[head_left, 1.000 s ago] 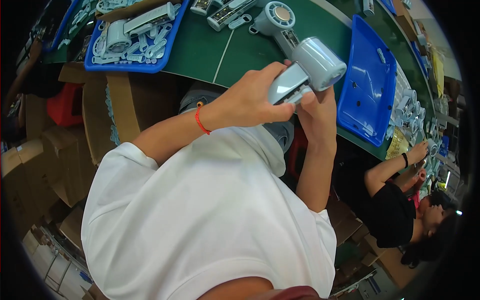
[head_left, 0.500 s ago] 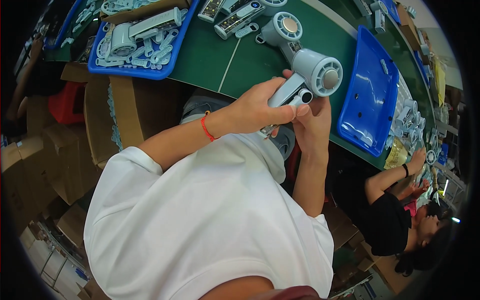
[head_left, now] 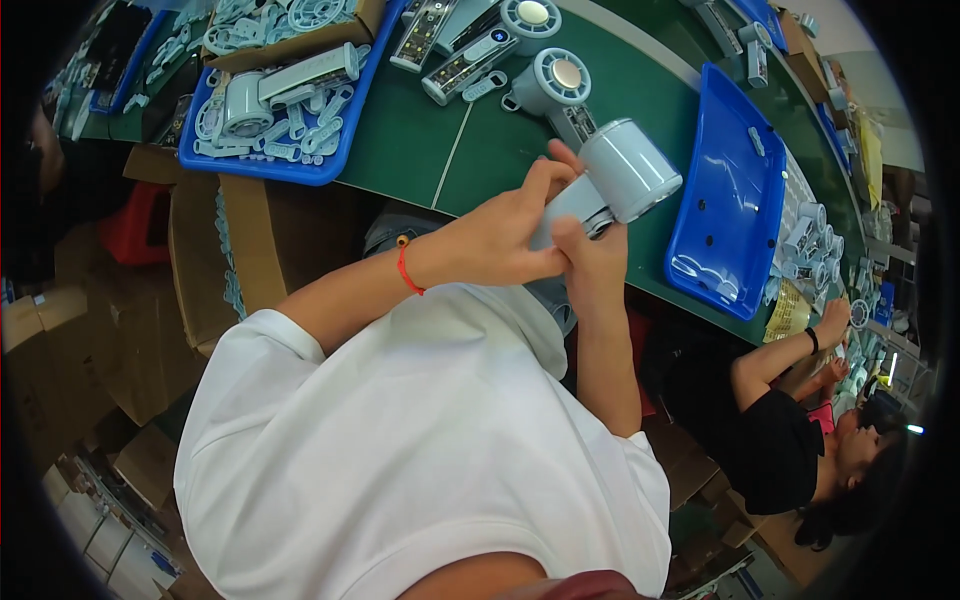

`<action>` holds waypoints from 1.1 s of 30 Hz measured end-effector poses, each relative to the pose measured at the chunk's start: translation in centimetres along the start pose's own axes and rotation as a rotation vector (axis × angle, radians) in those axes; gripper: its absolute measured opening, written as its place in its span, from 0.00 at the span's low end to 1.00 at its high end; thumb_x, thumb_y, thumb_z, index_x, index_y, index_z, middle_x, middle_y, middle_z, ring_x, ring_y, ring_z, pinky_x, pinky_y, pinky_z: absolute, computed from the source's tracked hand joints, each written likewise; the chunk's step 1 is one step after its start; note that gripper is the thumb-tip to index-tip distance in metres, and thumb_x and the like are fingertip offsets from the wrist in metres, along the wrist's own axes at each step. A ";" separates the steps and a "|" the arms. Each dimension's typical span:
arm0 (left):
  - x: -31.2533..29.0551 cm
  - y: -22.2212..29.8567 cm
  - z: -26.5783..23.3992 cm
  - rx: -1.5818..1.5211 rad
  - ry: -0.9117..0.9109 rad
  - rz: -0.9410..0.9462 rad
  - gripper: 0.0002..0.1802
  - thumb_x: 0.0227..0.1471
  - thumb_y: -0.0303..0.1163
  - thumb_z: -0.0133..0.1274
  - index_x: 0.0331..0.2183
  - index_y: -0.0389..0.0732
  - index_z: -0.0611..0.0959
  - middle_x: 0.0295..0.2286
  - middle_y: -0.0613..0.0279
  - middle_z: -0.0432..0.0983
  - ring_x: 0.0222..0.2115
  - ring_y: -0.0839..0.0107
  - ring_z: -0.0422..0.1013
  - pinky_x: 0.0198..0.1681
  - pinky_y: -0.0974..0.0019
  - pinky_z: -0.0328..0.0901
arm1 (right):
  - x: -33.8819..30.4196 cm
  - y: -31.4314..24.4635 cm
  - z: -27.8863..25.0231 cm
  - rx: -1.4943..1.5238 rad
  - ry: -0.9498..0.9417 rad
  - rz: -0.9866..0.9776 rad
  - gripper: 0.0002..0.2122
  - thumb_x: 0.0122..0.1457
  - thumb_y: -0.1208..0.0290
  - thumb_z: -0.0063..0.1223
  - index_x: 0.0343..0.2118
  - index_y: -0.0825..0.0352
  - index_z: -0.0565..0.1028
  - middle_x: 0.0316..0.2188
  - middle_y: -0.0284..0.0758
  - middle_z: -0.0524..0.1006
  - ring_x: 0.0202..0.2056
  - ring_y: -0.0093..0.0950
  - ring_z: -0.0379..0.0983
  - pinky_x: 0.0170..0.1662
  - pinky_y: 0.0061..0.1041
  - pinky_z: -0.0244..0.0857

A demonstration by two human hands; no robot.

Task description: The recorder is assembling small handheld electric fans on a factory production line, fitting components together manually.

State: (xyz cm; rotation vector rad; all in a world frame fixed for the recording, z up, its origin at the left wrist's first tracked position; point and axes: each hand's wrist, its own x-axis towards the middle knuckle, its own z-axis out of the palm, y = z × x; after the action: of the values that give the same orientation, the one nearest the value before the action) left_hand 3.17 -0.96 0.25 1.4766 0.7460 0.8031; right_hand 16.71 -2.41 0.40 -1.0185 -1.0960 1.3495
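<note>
In front of me, at the near table edge, both hands hold a pale blue-grey handheld fan. Its smooth round head points up and to the right, and the grille faces out of sight. My left hand grips the handle from the left, fingers behind it. On the handle's lower right, my right hand is closed with its thumb pressed near the neck; part of its fingers is hidden. Just beyond lies a second handheld fan, grille up, its handle's inner parts exposed. Nearby is a small pale loop-shaped piece.
A blue tray of pale plastic parts stands at the left, beside an open cardboard box. Another blue tray lies at the right with a few small pieces. More fan handles lie behind. A person works at the right.
The fan in my hands has been turned over: its grille faced me before, and now the smooth side of the head shows. My right hand has shifted left, with its grip changed.
</note>
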 end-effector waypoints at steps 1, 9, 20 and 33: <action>-0.3 -0.2 0.2 0.095 0.033 0.143 0.33 0.40 0.34 0.55 0.46 0.32 0.59 0.38 0.48 0.64 0.37 0.59 0.66 0.40 0.65 0.62 | -0.1 -0.3 0.0 0.000 0.002 -0.011 0.35 0.46 0.60 0.59 0.53 0.73 0.56 0.51 0.47 0.64 0.49 0.34 0.63 0.52 0.31 0.58; -3.9 -2.6 -3.2 0.271 0.418 0.079 0.05 0.43 0.25 0.53 0.26 0.35 0.74 0.19 0.64 0.69 0.19 0.76 0.67 0.24 0.75 0.62 | -0.8 2.8 -0.6 -0.401 -0.057 -0.338 0.18 0.46 0.81 0.56 0.37 0.64 0.60 0.28 0.33 0.69 0.34 0.27 0.67 0.42 0.27 0.62; -2.7 1.9 0.3 1.020 0.224 0.765 0.16 0.40 0.33 0.54 0.36 0.40 0.77 0.33 0.62 0.71 0.37 0.62 0.67 0.42 0.57 0.61 | 0.0 1.2 0.1 -1.239 -0.114 -0.638 0.27 0.35 0.77 0.59 0.44 0.68 0.65 0.34 0.37 0.70 0.37 0.34 0.67 0.37 0.30 0.60; -1.8 -0.1 0.5 1.309 0.118 0.303 0.25 0.34 0.38 0.59 0.38 0.39 0.75 0.35 0.64 0.69 0.40 0.62 0.63 0.43 0.55 0.58 | -1.7 -0.2 -4.0 -1.051 -0.287 -0.304 0.27 0.37 0.76 0.61 0.46 0.63 0.70 0.45 0.36 0.70 0.46 0.35 0.64 0.49 0.31 0.55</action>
State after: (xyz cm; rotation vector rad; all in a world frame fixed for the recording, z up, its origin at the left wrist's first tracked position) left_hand 2.59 -2.76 0.09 2.7678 1.2590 0.6068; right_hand 20.79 -3.84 -0.25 -1.3122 -2.1821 0.6244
